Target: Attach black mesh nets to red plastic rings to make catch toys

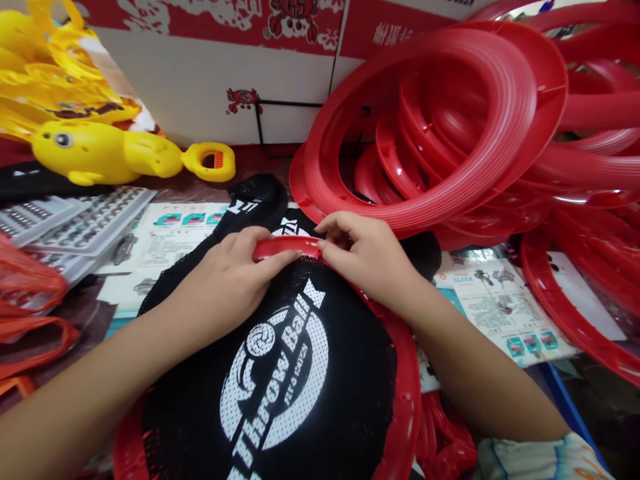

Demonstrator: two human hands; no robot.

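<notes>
Black mesh, curved red rim, seemingly plastic, pinched by left hand, right hand

Black cloth cut off below.

Ahead of your right hand, the pile of red rings leans close and crowds the upper right of the frame. At top centre, a black wire frame and the carton wall off the way forward. Your left hand could pass over the printed packaging left of centre, below the yellow toy and right of the plastic trays.
</notes>
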